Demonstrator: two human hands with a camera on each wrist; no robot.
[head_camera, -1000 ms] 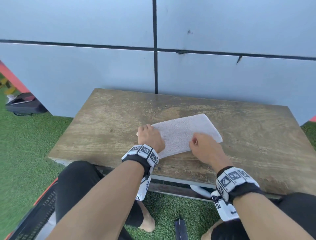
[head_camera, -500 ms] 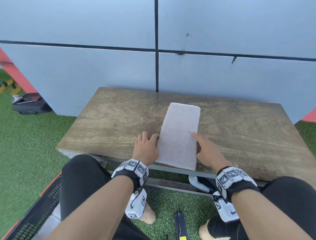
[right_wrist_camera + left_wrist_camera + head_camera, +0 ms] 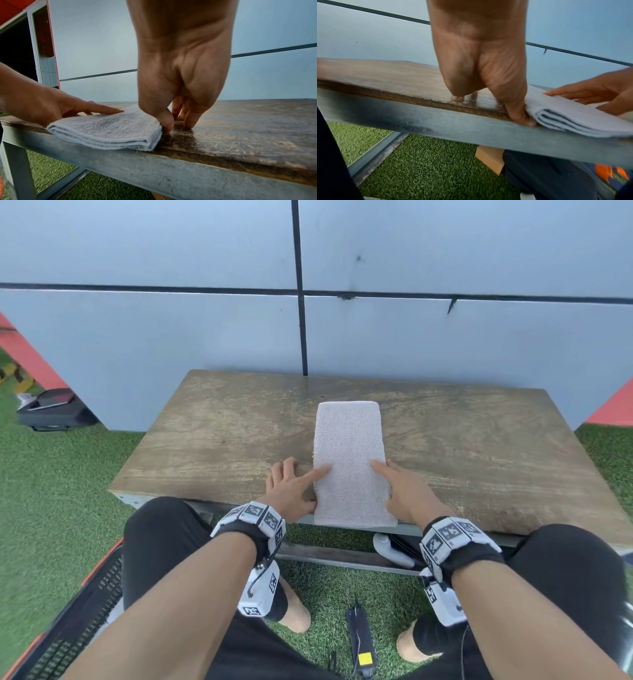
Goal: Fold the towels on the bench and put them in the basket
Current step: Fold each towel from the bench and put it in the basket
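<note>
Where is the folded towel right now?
In the head view the towel lies lengthwise on the bench, near end at the front edge, between the left hand and right hand.

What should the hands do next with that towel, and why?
Probably lift the near end and fold it over to the far end. The towel lies as a long strip on the bench, with the left hand and right hand flanking its near corners.
</note>
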